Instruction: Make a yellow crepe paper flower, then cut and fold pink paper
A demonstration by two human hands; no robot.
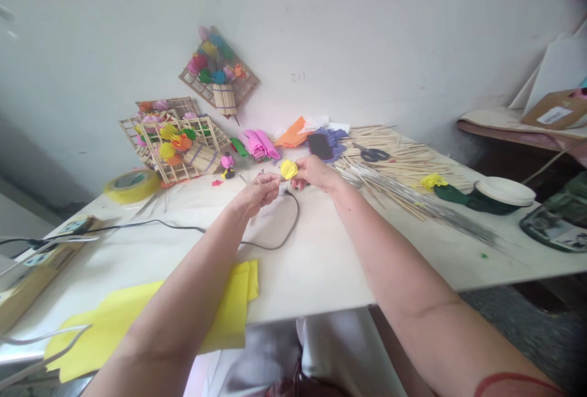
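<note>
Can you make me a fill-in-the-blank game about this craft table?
The right hand pinches a small ____ craft piece.
The scissors lie on a pile of thin wooden ____.
The tape roll sits to the ____ of the left hand.
Missing words: yellow; sticks; left.

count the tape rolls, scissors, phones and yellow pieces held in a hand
tape roll: 1
scissors: 1
phone: 1
yellow piece, pinched by the right hand: 1
total: 4
</note>
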